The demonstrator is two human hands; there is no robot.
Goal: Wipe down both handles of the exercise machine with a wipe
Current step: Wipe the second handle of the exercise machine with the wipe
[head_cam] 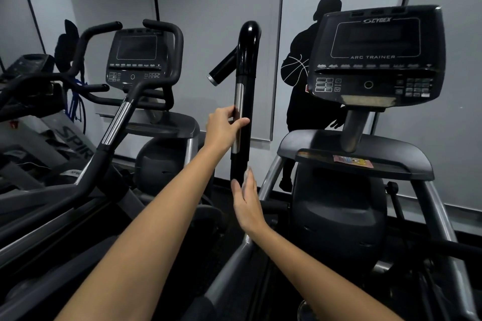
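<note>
The left hand (224, 126) curls its fingers and thumb around the upright black handle (243, 101) left of the console (378, 57), while lower down the right hand (246, 202), fingers straight, presses a pale wipe (245, 177) against it.

On the console (375, 55) of the machine in front of you, at the right, you can read the brand "CYBEX" along its top edge and "ARC TRAINER" just under its dark screen. Over at the left edge, you see large dark letters reading "SPIR" on the grey frame (75, 143) of another machine, where the word is cut off by a handlebar. The small keys on both consoles and the sticker on the right machine's shelf are too small and blurred for you to read.
</note>
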